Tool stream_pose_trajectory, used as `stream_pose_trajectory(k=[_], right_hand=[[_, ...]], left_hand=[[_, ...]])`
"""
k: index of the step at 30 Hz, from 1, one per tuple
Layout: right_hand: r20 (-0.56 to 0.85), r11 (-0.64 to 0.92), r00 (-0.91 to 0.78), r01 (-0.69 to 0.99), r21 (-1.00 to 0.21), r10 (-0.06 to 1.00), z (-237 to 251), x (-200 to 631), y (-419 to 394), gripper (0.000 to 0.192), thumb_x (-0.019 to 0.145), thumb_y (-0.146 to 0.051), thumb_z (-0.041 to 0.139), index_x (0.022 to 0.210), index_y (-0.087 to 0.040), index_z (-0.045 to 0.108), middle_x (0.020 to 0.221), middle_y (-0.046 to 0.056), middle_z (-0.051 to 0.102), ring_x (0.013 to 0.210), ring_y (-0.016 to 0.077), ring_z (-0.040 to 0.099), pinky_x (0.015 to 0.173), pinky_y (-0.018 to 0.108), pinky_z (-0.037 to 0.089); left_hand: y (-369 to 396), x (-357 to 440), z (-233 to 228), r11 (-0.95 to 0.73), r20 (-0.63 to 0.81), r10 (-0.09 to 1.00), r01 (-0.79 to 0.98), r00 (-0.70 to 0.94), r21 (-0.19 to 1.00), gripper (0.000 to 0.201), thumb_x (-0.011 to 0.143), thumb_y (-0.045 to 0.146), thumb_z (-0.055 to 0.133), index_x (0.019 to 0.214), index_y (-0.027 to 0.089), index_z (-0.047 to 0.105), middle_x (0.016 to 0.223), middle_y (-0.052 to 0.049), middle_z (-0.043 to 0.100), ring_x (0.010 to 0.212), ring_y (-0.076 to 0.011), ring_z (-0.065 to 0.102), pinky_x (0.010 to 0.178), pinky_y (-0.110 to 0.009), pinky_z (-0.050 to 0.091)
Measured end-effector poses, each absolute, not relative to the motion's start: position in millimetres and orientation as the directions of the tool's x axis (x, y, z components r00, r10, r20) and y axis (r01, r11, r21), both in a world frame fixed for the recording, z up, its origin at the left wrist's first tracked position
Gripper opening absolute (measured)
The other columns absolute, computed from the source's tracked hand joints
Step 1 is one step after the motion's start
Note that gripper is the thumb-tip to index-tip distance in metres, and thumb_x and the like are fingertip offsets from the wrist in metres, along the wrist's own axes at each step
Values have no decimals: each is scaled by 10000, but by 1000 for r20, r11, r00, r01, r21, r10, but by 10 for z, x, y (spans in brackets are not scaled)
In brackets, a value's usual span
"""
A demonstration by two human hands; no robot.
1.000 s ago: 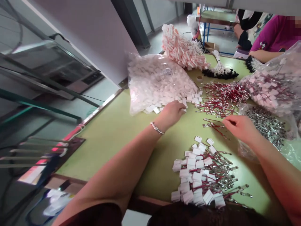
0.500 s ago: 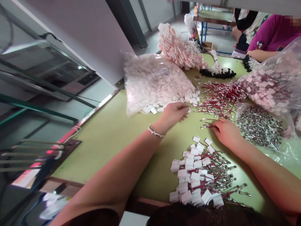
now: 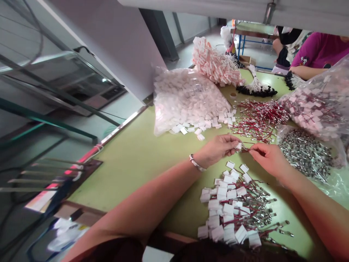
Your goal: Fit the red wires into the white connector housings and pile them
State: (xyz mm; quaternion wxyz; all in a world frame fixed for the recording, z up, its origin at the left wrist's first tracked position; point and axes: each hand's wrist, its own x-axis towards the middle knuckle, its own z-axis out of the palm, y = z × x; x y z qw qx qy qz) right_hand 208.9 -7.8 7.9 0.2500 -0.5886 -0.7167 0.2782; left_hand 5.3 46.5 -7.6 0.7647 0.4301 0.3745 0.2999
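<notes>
My left hand [image 3: 221, 149] is closed, pinching a small white plastic housing [image 3: 239, 146] between thumb and fingertips. Right beside it, my right hand [image 3: 267, 157] pinches a short red wire with metal terminals [image 3: 245, 149]; its end meets the housing, though whether it is inside I cannot tell. Below both hands lies a pile of white housings [image 3: 228, 209] joined to red wires with metal ends. Loose red wires [image 3: 253, 127] are heaped just beyond my fingers. Several loose white housings [image 3: 201, 137] lie at the mouth of a clear bag [image 3: 188, 94].
At right are an open bag of metal terminals [image 3: 305, 153] and a larger bag of wired housings [image 3: 313, 109]. Pinkish-white bundles [image 3: 212, 63], a black-ended white wire bundle [image 3: 256, 85] and a tape roll [image 3: 233, 95] sit at the back. A person in a purple shirt [image 3: 321, 51] sits opposite.
My left hand has come from beside the housing bag toward my right hand, bringing the white housing to the red wire. A few more loose housings lie in front of the bag.
</notes>
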Motion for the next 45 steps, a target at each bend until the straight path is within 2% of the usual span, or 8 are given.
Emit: stream_pose_trajectory(k=[7, 15, 26, 29, 32, 34, 38, 45], right_hand=[[39, 201, -233, 728, -655, 972, 121, 2093, -95, 207, 845, -316, 514, 758, -227, 679, 662, -4, 650, 562, 124, 505, 538, 269, 359], [98, 288, -271, 926, -243, 957, 181, 1935, -177, 233, 854, -230, 446, 739, -194, 646, 621, 45, 651, 526, 152, 514, 531, 297, 275], [52, 311, -333, 799, -515, 941, 80, 1932, -233, 215, 851, -259, 446, 715, -195, 600, 601, 5, 611, 527, 125, 502, 539, 266, 342], [-10, 302, -400, 709, -637, 917, 187, 1889, -295, 197, 825, -239, 485, 678, -206, 613, 588, -17, 604, 522, 110, 499, 530, 257, 363], [-67, 335, -529, 625, -705, 846, 275, 1903, -283, 197, 804, -220, 521, 649, -219, 643, 620, -16, 627, 563, 109, 530, 566, 258, 401], [-38, 319, -466, 660, -680, 884, 278, 1975, -195, 217, 819, -217, 505, 676, -223, 668, 689, 4, 661, 617, 122, 561, 612, 273, 428], [65, 235, -229, 876, -420, 971, 178, 2151, 18, 202, 846, -249, 504, 759, -211, 683, 777, 48, 666, 666, 160, 566, 636, 320, 426], [-2, 265, -268, 952, -155, 963, 0, 2090, 0, 164, 868, -277, 526, 819, -189, 655, 828, 69, 617, 644, 170, 545, 537, 307, 338]], left_hand=[[454, 31, -2, 370, -276, 768, -49, 578, 928, 144, 813, 258, 650, 880, 133, 673, 663, 3, 596, 501, -37, 448, 462, -188, 280], [389, 72, 125, 190, -284, 776, 221, 563, 956, 145, 781, 242, 653, 861, 121, 660, 495, 52, 517, 409, -42, 410, 410, -183, 298], [452, 0, 205, -14, -285, 639, 382, 714, 924, 302, 833, 404, 554, 934, 138, 652, 612, 14, 582, 475, -73, 479, 469, -209, 375], [604, -276, 426, -338, -139, 799, 628, 585, 701, 373, 842, 462, 535, 1027, 160, 650, 829, -60, 673, 700, -146, 595, 625, -255, 443], [765, -573, 470, -214, -123, 963, 957, 241, 199, 419, 840, 501, 506, 910, 124, 675, 850, -133, 683, 833, -254, 621, 684, -309, 454], [837, -671, 397, -151, -195, 968, 988, 155, 36, 465, 846, 520, 475, 839, 108, 690, 839, -168, 683, 829, -292, 635, 664, -321, 461], [869, -622, 256, -181, -243, 956, 983, 166, -41, 403, 836, 446, 516, 852, 88, 700, 857, -189, 688, 839, -306, 645, 689, -330, 477], [814, -563, 223, -295, -184, 934, 952, 305, 84, 216, 795, 267, 546, 928, 145, 665, 941, -141, 682, 899, -291, 627, 696, -322, 460]])
